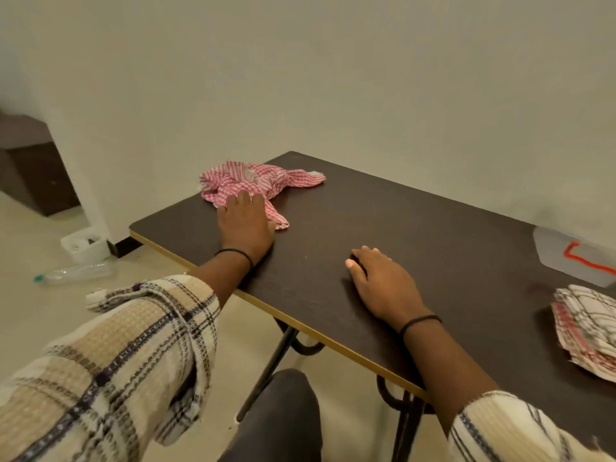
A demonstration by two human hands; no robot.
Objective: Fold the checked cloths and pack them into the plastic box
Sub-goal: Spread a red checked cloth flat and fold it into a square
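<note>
Head view: a plain pale wall (pixel 333 78) fills the upper half of the frame, and a pale floor (pixel 33 235) runs along the left side and under the table. One dark brown table (pixel 416 235) with a yellow edge band and black metal legs crosses the frame from centre to lower right. Two checked sleeves enter from the bottom corners, each wrist wearing one black band. One clear plastic lid (pixel 566 251) with a red-orange handle lies at the right edge of the frame on the table; the box itself cannot be made out. One stack of folded cloths (pixel 590 328) sits just below the lid at the right edge, partly cut off. One crumpled pink checked cloth (pixel 256 181) lies at the table's far left corner, in the frame's centre. The left hand (pixel 246 221) lies palm down on the near end of that cloth, fingers straight, pressing it. The right hand (pixel 383 281) rests flat on bare tabletop, relaxed and holding nothing. At left on the floor lie one small white container (pixel 85 245) and one clear plastic bottle (pixel 76 271).
</note>
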